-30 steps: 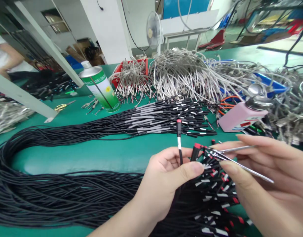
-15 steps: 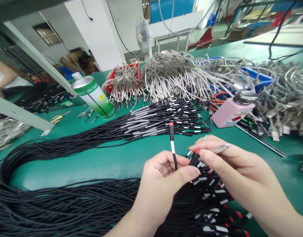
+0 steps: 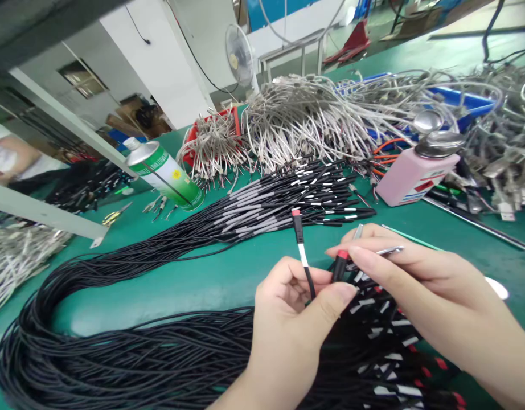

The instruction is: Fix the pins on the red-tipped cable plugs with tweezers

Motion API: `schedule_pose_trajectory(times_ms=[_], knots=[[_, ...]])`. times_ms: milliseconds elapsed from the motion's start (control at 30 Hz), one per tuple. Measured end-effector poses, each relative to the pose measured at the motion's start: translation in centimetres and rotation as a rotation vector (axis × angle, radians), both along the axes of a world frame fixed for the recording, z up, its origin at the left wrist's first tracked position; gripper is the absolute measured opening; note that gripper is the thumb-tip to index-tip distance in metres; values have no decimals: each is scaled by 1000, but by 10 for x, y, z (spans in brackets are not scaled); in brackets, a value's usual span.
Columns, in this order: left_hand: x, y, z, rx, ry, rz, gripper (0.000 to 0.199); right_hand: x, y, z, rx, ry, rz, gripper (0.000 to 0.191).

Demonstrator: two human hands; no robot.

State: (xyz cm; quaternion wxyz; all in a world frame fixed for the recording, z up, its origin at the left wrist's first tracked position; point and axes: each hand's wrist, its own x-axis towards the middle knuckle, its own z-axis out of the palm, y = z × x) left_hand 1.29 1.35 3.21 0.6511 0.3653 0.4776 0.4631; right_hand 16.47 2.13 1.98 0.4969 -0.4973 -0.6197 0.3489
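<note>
Near the centre, my left hand (image 3: 300, 302) pinches a black connector with a red end (image 3: 340, 266) between thumb and index finger. A second red-tipped black connector (image 3: 297, 226), with a white label on its cable, stands up from the same hand. My right hand (image 3: 407, 279) is closed around metal tweezers (image 3: 388, 250), its fingertips beside the red end of the held connector. Below both hands lies a thick bundle of black cables (image 3: 160, 353) with white labels and red tips at the right. The cables loop round at the left.
Behind stand a green-and-white can (image 3: 168, 176), a pink pump bottle (image 3: 418, 171), a red bin (image 3: 237, 121) and a blue tray (image 3: 471, 102) with piled grey cables (image 3: 305, 119). Yellow-handled cutters (image 3: 115, 215) lie left. A person (image 3: 15, 151) is at the far left.
The camera view has shifted slightly. My right fingertips have drawn back a little from the connector's red end, which shows more. Both hands keep their hold.
</note>
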Motion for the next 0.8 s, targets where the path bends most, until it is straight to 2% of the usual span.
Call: schedule_pose_trajectory(times_ms=[233,333,467,533,633,667,800], knots=[[0,1,-1,-27,-23,-26,19,0,-3,0,2,-16,-2,13],[-3,3,1,-65,-82,-123,17,0,-2,2,-23,-4,-13,18],[-9,9,4,-97,-149,-243,14,0,-1,2,32,-19,-48,18],[-10,11,3,-112,-177,-238,14,-1,-1,2,42,10,-112,10],[-10,11,1,-127,-200,-206,18,-2,-4,-1,72,103,-204,40],[-10,11,0,-131,-208,-192,19,-2,-6,-2,92,125,-226,44],[-10,10,-1,-126,-243,-144,23,-2,-15,-6,165,114,-290,37]])
